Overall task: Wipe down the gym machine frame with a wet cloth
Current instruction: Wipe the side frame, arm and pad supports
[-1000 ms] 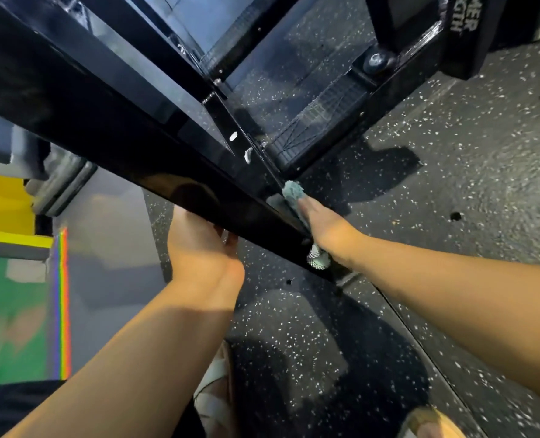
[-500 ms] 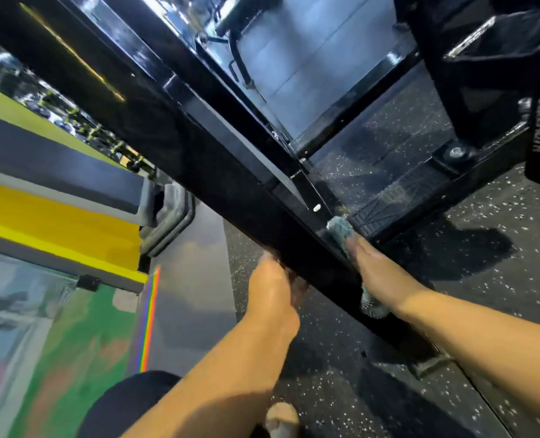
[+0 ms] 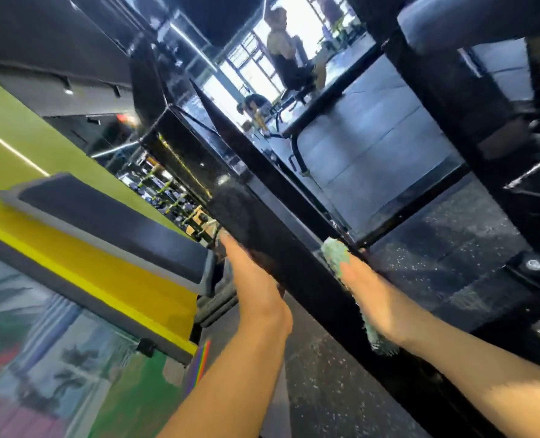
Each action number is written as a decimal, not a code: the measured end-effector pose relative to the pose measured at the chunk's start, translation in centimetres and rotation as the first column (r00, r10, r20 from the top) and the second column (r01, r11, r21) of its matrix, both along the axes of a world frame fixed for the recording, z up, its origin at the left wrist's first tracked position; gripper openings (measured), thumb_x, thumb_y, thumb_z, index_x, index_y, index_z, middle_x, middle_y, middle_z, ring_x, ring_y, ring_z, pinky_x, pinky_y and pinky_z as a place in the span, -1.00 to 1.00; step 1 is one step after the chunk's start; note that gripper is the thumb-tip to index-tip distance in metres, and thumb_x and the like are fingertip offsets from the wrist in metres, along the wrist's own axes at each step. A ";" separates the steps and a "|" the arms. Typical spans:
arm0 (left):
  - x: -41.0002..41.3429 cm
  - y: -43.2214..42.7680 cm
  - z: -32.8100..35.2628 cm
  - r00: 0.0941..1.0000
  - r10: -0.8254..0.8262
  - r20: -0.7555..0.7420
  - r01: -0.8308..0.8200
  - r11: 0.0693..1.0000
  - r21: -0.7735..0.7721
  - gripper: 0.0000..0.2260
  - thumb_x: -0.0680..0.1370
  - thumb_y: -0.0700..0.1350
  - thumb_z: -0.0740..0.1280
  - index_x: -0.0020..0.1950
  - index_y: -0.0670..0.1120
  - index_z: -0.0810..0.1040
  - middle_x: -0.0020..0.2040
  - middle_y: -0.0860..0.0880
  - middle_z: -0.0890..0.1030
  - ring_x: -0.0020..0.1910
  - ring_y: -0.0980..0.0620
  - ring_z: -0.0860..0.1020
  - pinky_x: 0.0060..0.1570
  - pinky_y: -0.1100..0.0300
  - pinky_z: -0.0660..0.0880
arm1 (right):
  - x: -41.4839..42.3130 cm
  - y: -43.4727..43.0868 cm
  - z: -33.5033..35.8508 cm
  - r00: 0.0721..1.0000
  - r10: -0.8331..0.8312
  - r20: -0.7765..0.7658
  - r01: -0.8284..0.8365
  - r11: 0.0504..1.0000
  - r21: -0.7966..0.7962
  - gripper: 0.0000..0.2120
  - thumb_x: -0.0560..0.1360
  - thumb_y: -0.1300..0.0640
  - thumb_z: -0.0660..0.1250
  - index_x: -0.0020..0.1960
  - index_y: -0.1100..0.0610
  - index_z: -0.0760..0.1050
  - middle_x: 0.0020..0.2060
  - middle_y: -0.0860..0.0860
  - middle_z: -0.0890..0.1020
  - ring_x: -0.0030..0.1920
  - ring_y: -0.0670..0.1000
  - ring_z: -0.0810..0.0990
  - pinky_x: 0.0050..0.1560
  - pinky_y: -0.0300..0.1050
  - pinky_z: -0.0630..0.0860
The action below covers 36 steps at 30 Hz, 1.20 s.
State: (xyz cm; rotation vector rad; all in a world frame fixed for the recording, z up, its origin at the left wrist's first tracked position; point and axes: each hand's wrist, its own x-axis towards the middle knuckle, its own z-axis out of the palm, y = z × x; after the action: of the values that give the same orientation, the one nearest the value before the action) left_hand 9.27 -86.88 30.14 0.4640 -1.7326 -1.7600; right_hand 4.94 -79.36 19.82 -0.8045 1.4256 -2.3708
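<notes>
The right hand point(image 3: 376, 298) presses the wet cloth point(image 3: 335, 256) with flat fingers against the frame beam point(image 3: 294, 273). The left hand point(image 3: 256, 279) braces the opposite side, its fingers hidden and its grip unclear. Pinned only by pressure, the cloth could slip to the floor point(image 3: 325, 390).
</notes>
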 end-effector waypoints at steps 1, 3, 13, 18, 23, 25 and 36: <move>0.1 0.2 0.3 1.000 -0.003 0.010 0.003 1.000 0.008 -0.45 0.55 0.33 0.01 0.41 0.08 0.40 0.34 0.09 0.49 0.33 0.03 0.43 0.37 0.01 0.32 | -0.2 0.0 0.8 1.000 0.002 -0.009 -0.002 1.000 0.000 -0.69 0.66 0.20 0.01 0.32 -0.11 0.25 0.27 -0.25 0.41 0.09 -0.47 0.42 0.01 -0.62 0.31; 0.0 0.3 1.2 0.999 -0.013 0.033 0.012 0.999 0.032 -0.48 0.57 0.31 0.02 0.33 0.05 0.49 0.26 0.05 0.56 0.25 0.00 0.50 0.30 0.00 0.40 | -1.5 -0.2 5.5 0.992 0.039 -0.118 -0.040 0.999 -0.001 -0.67 0.67 0.14 -0.03 0.40 -0.11 0.11 0.33 -0.27 0.26 0.14 -0.56 0.26 0.10 -0.67 0.18; -1.0 -1.4 6.5 0.991 -0.103 0.084 0.099 0.993 0.057 -0.45 0.54 0.35 0.03 0.11 0.04 0.66 0.15 -0.03 0.63 0.13 -0.02 0.60 0.08 0.04 0.53 | -1.9 -0.7 11.2 0.946 0.086 -0.312 -0.128 0.985 -0.116 -0.56 0.59 -0.17 0.00 0.45 -0.26 0.03 0.44 -0.40 0.15 0.42 -0.40 0.09 0.50 -0.24 0.03; -2.8 -0.5 10.1 0.984 -0.096 -0.150 0.122 0.978 0.171 -0.42 0.55 0.33 0.04 0.29 -0.04 0.54 0.22 -0.05 0.59 0.22 -0.06 0.52 0.22 -0.01 0.40 | -4.5 -1.9 17.2 0.949 0.059 -0.310 -0.089 0.993 -0.081 -0.62 0.65 -0.04 -0.03 0.45 -0.23 0.08 0.43 -0.35 0.18 0.40 -0.39 0.13 0.44 -0.36 0.06; -2.9 0.3 10.8 0.980 -0.052 -0.190 0.076 0.990 0.121 -0.52 0.60 0.21 0.01 0.14 -0.01 0.62 0.03 -0.01 0.68 -0.01 0.03 0.65 -0.10 0.13 0.54 | -10.2 -5.3 25.0 0.949 0.057 -0.311 -0.059 0.998 0.005 -0.54 0.62 -0.22 -0.03 0.50 -0.20 0.11 0.39 -0.25 0.26 0.42 -0.15 0.21 0.50 0.02 0.07; -2.7 -0.3 12.7 0.981 -0.027 -0.194 0.032 0.999 0.021 -0.58 0.61 0.15 0.02 -0.04 -0.01 0.60 -0.22 0.02 0.70 -0.31 0.12 0.66 -0.38 0.29 0.54 | -9.8 -5.2 24.4 0.958 0.112 -0.264 -0.106 0.994 0.038 -0.54 0.59 -0.26 -0.02 0.47 -0.22 0.14 0.49 -0.20 0.18 0.49 -0.10 0.15 0.50 0.04 0.05; -3.8 -2.7 17.7 0.993 0.060 -0.099 -0.099 0.879 -0.466 -0.71 0.54 0.09 0.15 0.20 0.43 0.31 0.42 0.27 0.28 0.41 0.20 0.26 0.42 0.00 0.22 | -14.5 -7.2 34.2 0.897 -0.050 -0.439 0.098 0.991 0.087 -0.58 0.69 0.09 -0.05 0.52 0.14 0.08 0.47 0.08 0.24 0.44 0.00 0.22 0.19 -0.37 0.20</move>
State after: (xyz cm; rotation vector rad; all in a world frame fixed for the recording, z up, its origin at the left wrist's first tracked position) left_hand 5.49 -89.57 47.87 0.2399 -1.9681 -1.2178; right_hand -9.61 -86.61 53.99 -1.3382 1.7596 -2.2306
